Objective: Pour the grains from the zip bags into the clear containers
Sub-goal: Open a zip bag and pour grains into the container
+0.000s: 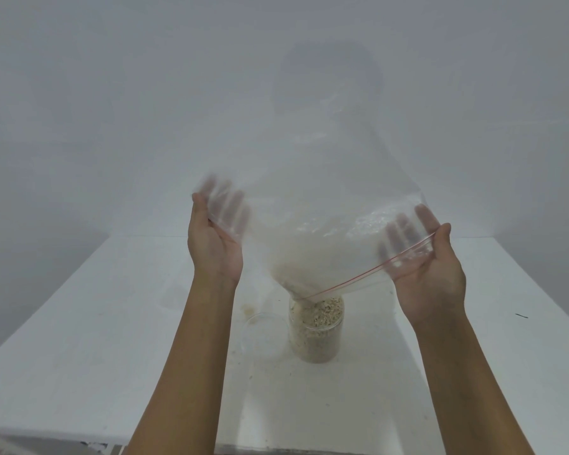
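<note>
forearms come up from the near edge. my left hand [215, 247] and right hand [429, 270] each pinch a side of the upturned zip bag [326, 192], thumb in front and fingers spread behind. its mouth sags into the clear container [316, 336] on the desk [112, 323], so the grains [322, 311] funnel in.

Single head-worn wide-angle view, facing forward and down, close over the white table [112, 339]

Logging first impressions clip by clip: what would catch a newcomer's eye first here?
A big clear zip bag is held up mid-frame, with the left hand and right hand gripping its two sides. Its lowest corner meets the open top of a clear jar standing on the white table, nearly full of pale grains.
</note>
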Motion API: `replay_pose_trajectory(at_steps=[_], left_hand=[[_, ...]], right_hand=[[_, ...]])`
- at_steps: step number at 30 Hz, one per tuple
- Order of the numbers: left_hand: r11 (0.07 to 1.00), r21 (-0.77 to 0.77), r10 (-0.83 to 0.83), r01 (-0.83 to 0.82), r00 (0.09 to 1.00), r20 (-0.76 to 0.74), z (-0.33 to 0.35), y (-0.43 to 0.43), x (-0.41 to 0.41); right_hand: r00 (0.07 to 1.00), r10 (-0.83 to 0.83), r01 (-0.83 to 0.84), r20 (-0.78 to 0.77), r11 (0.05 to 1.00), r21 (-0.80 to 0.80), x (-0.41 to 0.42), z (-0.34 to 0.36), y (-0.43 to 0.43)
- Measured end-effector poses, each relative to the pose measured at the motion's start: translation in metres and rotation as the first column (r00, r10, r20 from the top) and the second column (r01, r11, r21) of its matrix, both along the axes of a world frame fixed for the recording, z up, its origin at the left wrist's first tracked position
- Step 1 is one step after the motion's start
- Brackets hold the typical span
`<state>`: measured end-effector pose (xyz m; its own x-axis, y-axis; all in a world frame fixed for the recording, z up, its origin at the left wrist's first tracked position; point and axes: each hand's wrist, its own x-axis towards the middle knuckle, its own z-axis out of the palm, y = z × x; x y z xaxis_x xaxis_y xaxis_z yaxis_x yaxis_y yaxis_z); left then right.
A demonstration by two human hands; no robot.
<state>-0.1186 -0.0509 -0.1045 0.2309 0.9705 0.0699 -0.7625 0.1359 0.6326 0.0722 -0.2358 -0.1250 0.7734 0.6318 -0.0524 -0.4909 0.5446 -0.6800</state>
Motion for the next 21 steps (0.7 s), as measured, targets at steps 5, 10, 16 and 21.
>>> replay_pose_trajectory(at_steps=[5, 10, 16, 21], left_hand=[[1.0, 0.005, 0.012, -0.012, 1.0, -0.01, 0.001, 0.001, 0.0], [1.0, -0.003, 0.005, -0.005, 1.0, 0.007, 0.004, 0.0, -0.001], [1.0, -0.005, 0.005, -0.005, 1.0, 0.019, 0.009, 0.0, -0.001], [1.0, -0.008, 0.015, -0.015, 1.0, 0.024, 0.011, 0.002, -0.001]], right_hand=[[1.0, -0.003, 0.003, 0.014, 1.0, 0.011, -0.001, 0.004, -0.001], [1.0, -0.006, 0.005, 0.028, 1.0, 0.021, -0.001, 0.006, -0.002], [1.0, -0.004, 0.003, 0.028, 1.0, 0.03, -0.001, 0.011, -0.002], [1.0, -0.003, 0.002, 0.03, 0.999, 0.033, -0.003, 0.016, -0.001]])
